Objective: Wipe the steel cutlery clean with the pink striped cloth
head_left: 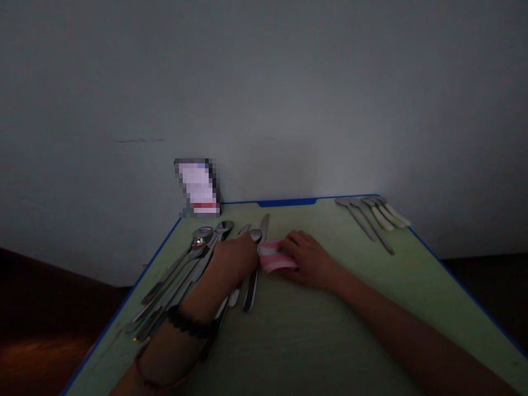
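My left hand is closed over the cutlery at the middle of the table, its fingers curled around a metal spoon whose bowl shows past the knuckles. Most of that spoon is hidden by the hand. Right beside it lies a table knife, blade pointing to the wall. A pink and white striped cloth is folded under the fingers of my right hand, which is shut on it, and the cloth's left edge reaches my left fingertips. More metal spoons and utensils lie in a slanting pile left of my left hand.
The pale green table has a blue edge and stands against a grey wall. At the back left a phone with a lit screen leans on the wall. Several spoons, some with white handles, lie at the back right.
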Motion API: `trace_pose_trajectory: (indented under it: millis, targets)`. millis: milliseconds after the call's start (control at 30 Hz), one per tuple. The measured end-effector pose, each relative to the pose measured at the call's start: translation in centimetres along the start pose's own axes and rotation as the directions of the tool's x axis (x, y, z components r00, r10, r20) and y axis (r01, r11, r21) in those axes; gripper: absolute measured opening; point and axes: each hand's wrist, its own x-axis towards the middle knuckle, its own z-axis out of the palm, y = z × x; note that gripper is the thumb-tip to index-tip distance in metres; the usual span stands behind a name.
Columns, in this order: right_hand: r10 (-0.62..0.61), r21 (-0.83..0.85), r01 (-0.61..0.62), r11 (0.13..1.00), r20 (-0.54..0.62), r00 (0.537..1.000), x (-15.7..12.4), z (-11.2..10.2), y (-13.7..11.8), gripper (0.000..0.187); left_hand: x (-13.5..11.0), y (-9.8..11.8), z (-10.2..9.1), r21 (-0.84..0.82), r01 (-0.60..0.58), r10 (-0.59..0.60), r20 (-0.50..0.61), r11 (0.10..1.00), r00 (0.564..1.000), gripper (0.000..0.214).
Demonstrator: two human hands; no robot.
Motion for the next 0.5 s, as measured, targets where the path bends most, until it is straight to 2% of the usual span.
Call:
trace_pose_trajectory:
  millis: [100, 167, 233, 267, 333, 367, 433, 500]
  targets:
    - [0.041, 0.060, -0.038, 0.997, -0.044, 0.998, 0.2, 0.1, 0.3, 0.031, 0.4, 0.0, 0.0, 0.056, 0.029, -0.027, -0.023, 0.998, 0.999, 0.028]
    - [0.136, 0.159, -0.120, 0.980, -0.091, 0.987, 0.3, 0.1, 0.8, 0.030, 0.8, -0.2, -0.2, 0.051, 0.005, -0.004, -0.008, 0.999, 1.000, 0.028]
    - [0.300, 0.305, -0.240, 0.921, -0.166, 0.939, 0.4, 0.1, 1.3, 0.034, 1.0, -0.5, -0.8, 0.013, -0.037, 0.037, 0.020, 0.999, 0.999, 0.031]
    - [0.392, 0.392, -0.291, 0.873, -0.209, 0.896, 0.4, 0.1, 1.7, 0.035, 0.9, -0.6, -1.1, -0.018, -0.062, 0.063, 0.035, 0.998, 0.997, 0.031]
    - [0.563, 0.583, -0.338, 0.739, -0.259, 0.785, 0.5, 0.2, 2.3, 0.037, 0.6, -0.7, -1.9, -0.101, -0.120, 0.126, 0.059, 0.988, 0.990, 0.031]
    - [0.630, 0.682, -0.333, 0.652, -0.242, 0.737, 0.6, 0.2, 2.7, 0.038, 0.4, -0.6, -2.2, -0.152, -0.152, 0.163, 0.068, 0.977, 0.984, 0.031]
    - [0.724, 0.855, -0.283, 0.435, -0.145, 0.674, 0.6, 0.2, 3.2, 0.039, -0.1, -0.2, -2.8, -0.248, -0.206, 0.232, 0.078, 0.947, 0.970, 0.032]
    - [0.770, 0.960, -0.186, 0.211, -0.046, 0.637, 0.8, 0.1, 3.7, 0.038, -0.5, 0.3, -2.9, -0.392, -0.252, 0.310, 0.093, 0.885, 0.946, 0.034]
